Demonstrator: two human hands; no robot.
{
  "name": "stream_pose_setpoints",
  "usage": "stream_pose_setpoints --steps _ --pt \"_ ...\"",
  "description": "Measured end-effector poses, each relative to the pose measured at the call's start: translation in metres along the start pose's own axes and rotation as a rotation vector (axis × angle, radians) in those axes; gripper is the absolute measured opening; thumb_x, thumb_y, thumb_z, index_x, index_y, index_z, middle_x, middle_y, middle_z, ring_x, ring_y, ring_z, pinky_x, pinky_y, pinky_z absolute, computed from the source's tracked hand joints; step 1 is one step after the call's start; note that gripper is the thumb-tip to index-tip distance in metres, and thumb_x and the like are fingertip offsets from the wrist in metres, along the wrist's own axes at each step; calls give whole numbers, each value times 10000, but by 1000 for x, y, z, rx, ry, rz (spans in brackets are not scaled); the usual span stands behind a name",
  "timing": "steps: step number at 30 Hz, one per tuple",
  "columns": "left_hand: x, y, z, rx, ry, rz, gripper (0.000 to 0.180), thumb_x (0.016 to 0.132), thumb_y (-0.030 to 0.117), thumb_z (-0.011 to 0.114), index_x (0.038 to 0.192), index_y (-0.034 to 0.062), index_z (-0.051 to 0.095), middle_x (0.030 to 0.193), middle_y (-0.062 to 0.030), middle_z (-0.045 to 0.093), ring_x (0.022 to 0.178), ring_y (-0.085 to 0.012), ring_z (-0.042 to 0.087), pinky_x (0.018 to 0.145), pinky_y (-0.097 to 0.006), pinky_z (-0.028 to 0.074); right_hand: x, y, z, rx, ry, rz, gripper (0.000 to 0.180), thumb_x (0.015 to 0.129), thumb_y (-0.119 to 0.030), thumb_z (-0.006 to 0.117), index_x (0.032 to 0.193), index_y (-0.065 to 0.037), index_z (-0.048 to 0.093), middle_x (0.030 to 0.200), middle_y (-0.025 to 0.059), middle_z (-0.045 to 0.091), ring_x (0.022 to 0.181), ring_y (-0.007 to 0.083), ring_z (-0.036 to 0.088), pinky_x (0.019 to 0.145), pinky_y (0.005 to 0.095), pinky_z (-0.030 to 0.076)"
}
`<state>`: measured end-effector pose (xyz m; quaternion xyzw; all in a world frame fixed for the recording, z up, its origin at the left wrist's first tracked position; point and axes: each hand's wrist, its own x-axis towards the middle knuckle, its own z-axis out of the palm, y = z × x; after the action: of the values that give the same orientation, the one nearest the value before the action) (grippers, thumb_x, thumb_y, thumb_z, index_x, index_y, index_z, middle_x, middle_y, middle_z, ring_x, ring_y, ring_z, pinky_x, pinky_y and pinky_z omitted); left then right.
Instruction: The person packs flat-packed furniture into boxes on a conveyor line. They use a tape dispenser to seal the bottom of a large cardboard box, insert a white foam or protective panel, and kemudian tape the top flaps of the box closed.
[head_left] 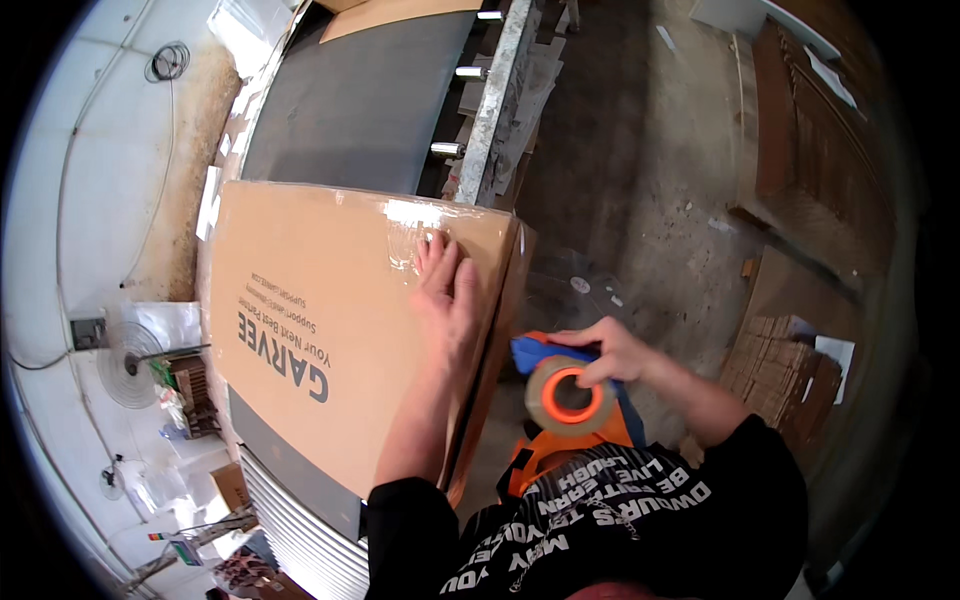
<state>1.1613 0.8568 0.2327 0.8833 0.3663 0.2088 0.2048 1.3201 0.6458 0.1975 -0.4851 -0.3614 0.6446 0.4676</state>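
Observation:
A large flat brown cardboard box [300,250] with dark printing lies in front of me on the left. My left hand [440,285] rests flat on its top near the right edge, fingers stretched out over a shiny strip of clear tape [405,212]. Beside the box's right side, my right hand [612,352] is closed around a blue and orange tape dispenser [540,350]. The dispenser carries a wide roll of tape [546,402] with an orange hub. Part of its handle is hidden behind my fingers.
Under the box runs a conveyor with a dark belt [350,110], a metal side rail [495,100] and rollers [300,515]. Stacked flattened cardboard [770,370] and a brown stack [810,130] stand on the right. A fan [135,365] is by the left wall.

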Motion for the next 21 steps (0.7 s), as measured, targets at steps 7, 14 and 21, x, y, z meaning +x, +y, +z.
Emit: stream_pose_setpoints --steps 7,14,21 --pt "69 63 -10 303 -432 870 291 881 260 632 1144 157 700 1301 -1 620 1297 -330 486 1164 -489 260 17 -29 64 -63 283 78 656 585 -185 721 1217 -23 652 692 89 658 661 76 604 650 247 499" --pt "46 34 -11 880 -776 1201 311 947 371 473 1024 247 747 1181 109 674 1431 -254 309 1236 -449 50 6 -9 97 -17 386 85 643 579 -140 729 1205 -12 658 679 72 649 636 70 585 635 250 498" --pt "-63 -1 -67 782 -783 1319 347 981 341 433 958 231 762 1121 106 695 1415 -235 331 1238 -440 82 -40 44 223 -163 338 72 689 553 -164 735 1225 -33 652 728 90 667 654 88 590 658 246 498"
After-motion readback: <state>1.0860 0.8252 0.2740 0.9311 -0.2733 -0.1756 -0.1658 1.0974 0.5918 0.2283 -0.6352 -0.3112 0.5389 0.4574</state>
